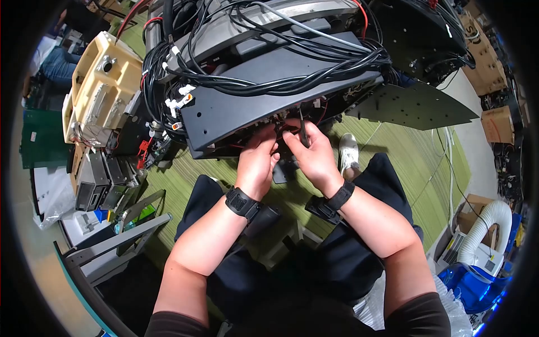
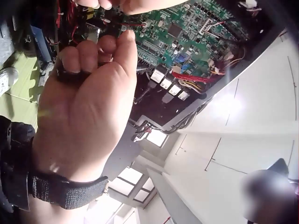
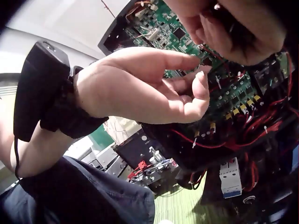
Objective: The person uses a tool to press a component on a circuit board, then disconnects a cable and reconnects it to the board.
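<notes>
1. Person seated, both hands raised to the underside of a black machine chassis (image 1: 264, 106), which is tilted above the lap.
2. Green circuit board (image 2: 187, 32) sits inside the chassis, facing down toward the hands; red wires (image 3: 252, 130) run along its lower edge, a white-and-blue connector block (image 3: 230, 177) below them.
3. Left hand (image 1: 256, 163): fingers curled, thumb and fingertips (image 2: 122, 44) pressed together at the board's edge by a small connector. Whether something is pinched between them, I cannot tell.
4. Right hand (image 1: 314, 154): fingers curled round a thin dark tool (image 1: 303, 132), its tip pointing up into the chassis just beside the left hand.
5. Hands nearly touching, both at the same spot on the board.
6. Bundle of black cables (image 1: 292, 73) lies over the chassis top.
7. Beige equipment housings (image 1: 104, 84) stand on the green floor (image 1: 415, 163) to the left; 1 white shoe (image 1: 348, 151) shows beneath the chassis.
</notes>
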Demonstrator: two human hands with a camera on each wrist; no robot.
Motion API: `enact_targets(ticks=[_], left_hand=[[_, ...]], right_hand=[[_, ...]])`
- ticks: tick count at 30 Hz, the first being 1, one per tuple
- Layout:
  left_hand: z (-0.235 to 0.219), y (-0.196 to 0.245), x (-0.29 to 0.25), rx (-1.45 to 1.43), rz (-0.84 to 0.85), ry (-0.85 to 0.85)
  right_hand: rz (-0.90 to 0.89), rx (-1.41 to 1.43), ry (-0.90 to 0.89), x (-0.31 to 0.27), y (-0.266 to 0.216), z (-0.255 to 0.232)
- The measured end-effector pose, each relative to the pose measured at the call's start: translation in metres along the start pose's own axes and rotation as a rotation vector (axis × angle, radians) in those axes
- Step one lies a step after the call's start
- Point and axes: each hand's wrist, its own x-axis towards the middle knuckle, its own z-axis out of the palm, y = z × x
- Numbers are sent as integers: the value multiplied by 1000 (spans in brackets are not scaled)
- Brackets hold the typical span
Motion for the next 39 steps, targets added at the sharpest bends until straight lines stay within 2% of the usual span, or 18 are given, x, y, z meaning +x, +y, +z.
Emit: enact_targets(ticks=[2,6,9,13,15,17,19,22,25,28,30,31,32,34,36,37,38,39], left_hand=[[2,3,0,24,68,21],[0,5,9,-45,70,-22],[-1,7,14,-124,116,-281],[0,4,24,-156,122,-321],[5,3,25,-306,71,-304],[8,3,23,-310,77,-279],[9,1,25,-315,85,-252],[6,-3,29,-306,107,-184],[8,-2,28,-311,115,-167],[11,-1,19,-271,120,-114],[13,0,9,-81,167,-9],[10,-6,3,72,206,41],[5,-16,-1,73,207,42],[-2,-34,-9,141,173,164],[-9,-45,-21,183,94,148],[-13,-50,-23,146,83,119],[-17,-53,-24,110,71,91],[-17,-47,-28,80,65,49]], right_hand=[[14,37,-4,2,-4,5],[15,17,-73,3,7,6],[-20,-25,-77,0,8,8],[-43,-76,-52,-4,-3,10],[-84,-92,-32,-3,-5,11],[-125,-111,-12,-4,-6,8],[-15,-242,-50,-5,-7,0],[76,-214,-55,-6,-7,-4],[59,-187,-42,-9,-6,-6],[136,-204,-78,-9,0,-14],[93,-157,-74,-11,5,-13],[128,-37,-25,-12,2,-10],[161,83,27,-13,0,-9],[171,23,-21,-16,0,-9],[233,-160,-162,-21,-3,-7],[272,-49,-179,-26,-5,-4],[278,-46,-174,-29,-2,-4],[216,-163,-244,-31,3,-4]])
